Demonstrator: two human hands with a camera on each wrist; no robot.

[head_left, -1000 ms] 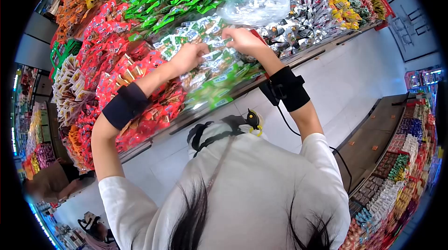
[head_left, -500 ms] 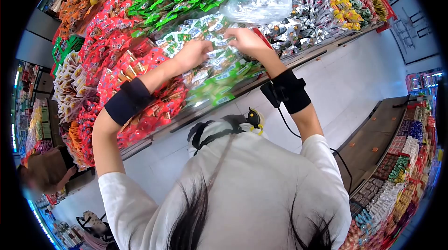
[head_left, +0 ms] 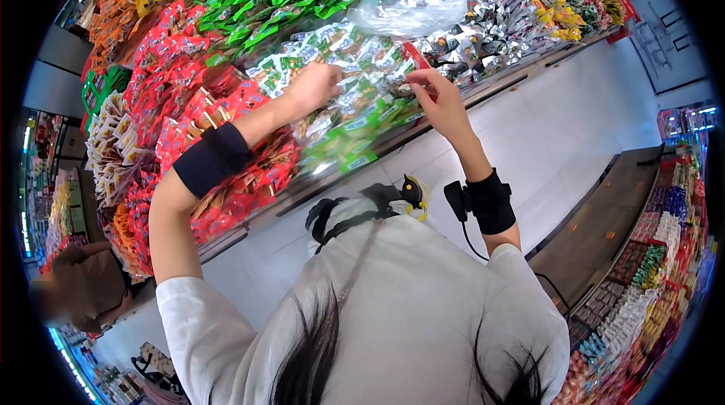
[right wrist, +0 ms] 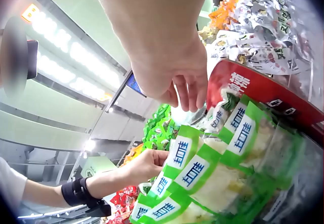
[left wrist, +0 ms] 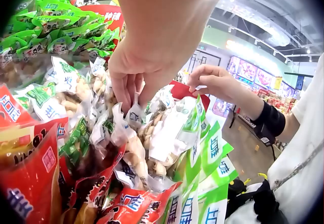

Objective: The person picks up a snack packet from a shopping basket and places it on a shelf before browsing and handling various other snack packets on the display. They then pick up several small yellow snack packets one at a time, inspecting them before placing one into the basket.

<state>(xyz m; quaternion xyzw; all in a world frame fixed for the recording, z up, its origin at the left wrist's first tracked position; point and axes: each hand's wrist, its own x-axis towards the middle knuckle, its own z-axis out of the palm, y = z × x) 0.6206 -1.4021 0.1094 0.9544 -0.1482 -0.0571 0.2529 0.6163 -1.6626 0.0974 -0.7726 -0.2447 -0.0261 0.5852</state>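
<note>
My left hand (head_left: 314, 89) reaches into a pile of clear packets with white and green labels. In the left wrist view its fingertips pinch the crimped top of a clear snack packet (left wrist: 134, 150) with pale pieces inside. My right hand (head_left: 442, 105) is at the near right side of that pile, close to a red divider (right wrist: 253, 82). Its fingers are loosely bent, with a gap between thumb and forefinger. Below it in the right wrist view, green-edged packets (right wrist: 195, 171) stand in rows.
Red packets (head_left: 177, 65) heap up left of the pile, and green packets (head_left: 283, 4) lie behind it. A clear plastic bag (head_left: 411, 4) rests near silver packets (head_left: 461, 54) on the right. The display's edge (head_left: 483, 91) borders the white floor. Another person (head_left: 91, 284) is at the far left.
My right hand has drawn back from the middle of the pile, moving right and toward my body. The left hand stays at nearly the same spot.
</note>
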